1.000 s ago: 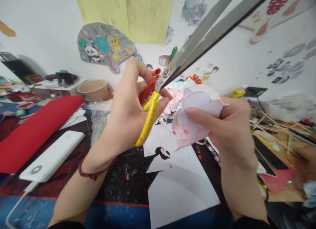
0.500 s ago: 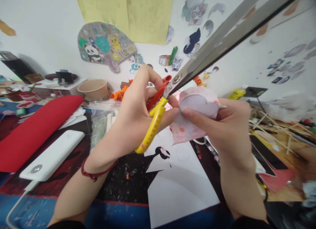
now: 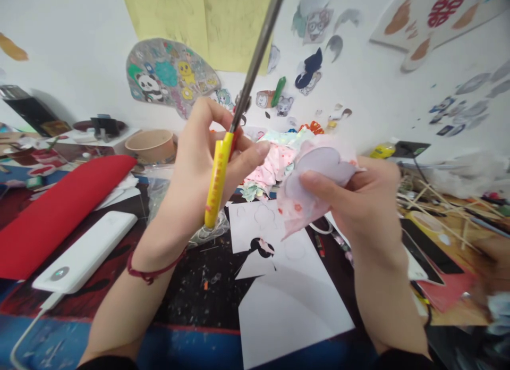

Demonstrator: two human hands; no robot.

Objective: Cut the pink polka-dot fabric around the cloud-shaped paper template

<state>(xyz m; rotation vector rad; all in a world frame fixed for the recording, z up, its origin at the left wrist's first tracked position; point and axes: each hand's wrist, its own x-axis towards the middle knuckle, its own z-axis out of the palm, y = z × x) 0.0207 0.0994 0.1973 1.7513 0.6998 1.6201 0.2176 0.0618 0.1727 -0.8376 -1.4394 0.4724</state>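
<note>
My left hand (image 3: 199, 162) is closed around a pair of scissors (image 3: 220, 181) with yellow-sleeved and red handles; the blades point up and slightly right. In my right hand (image 3: 362, 200) a pink flowered fabric piece (image 3: 297, 208) is pinched together with a pale, lobed cutout (image 3: 319, 165) lying on its face. My right thumb presses on the cutout. A gap separates the left fingertips from the fabric. Beneath, a white paper sheet (image 3: 292, 306) with pencil outlines and a cut-away part lies on the dark mat (image 3: 199, 306). Behind the hands is a heap of pink and mint fabric (image 3: 271, 165).
On the left are a white power bank (image 3: 85, 250) with a cable and a red cloth-like item (image 3: 67, 210). A tan bowl (image 3: 149, 145) stands by the wall. At the right lie thin wooden sticks (image 3: 434, 202) and a dark phone-like slab (image 3: 422, 247).
My left hand has moved left, off the fabric, and the scissors have swung more upright. The fabric heap behind shows more. My right hand keeps its hold with the cutout tilted slightly.
</note>
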